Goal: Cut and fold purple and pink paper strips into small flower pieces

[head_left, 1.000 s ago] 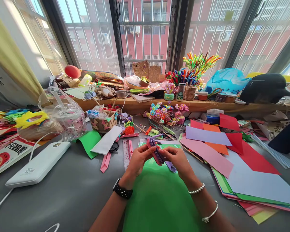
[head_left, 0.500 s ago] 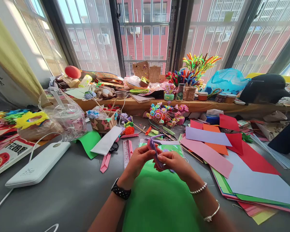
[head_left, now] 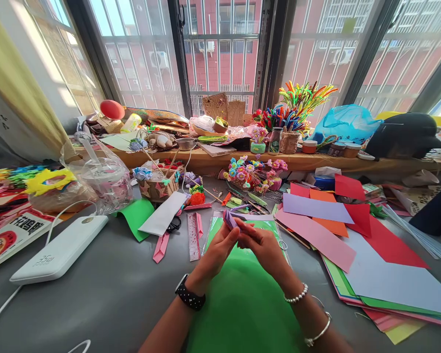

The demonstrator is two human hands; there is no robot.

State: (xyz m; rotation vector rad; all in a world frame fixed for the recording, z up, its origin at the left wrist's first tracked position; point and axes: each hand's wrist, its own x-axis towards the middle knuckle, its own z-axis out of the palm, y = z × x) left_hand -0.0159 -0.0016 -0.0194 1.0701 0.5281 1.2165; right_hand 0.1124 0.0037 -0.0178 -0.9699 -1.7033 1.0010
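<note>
Between my two hands is a small stack of folded purple paper, with only its top end showing above the fingers. My left hand is closed round its left side, the thumb pressed along it. My right hand lies against the other side with its fingers bent over the paper; its fingertips cover most of it. Below the hands lies a green sheet in a clear sleeve. Just left of them are a pink-patterned ruler and a folded pink paper strip.
Coloured paper sheets are piled at the right. A white power bank with a cable lies at the left. Farther back stand a plastic cup, a flower-filled basket, and small crochet flowers. Black-handled scissors rest near a white paper strip.
My hands have come closer together, and my right fingers now lie over the folded paper. The stack, more visible before, is now mostly covered.
</note>
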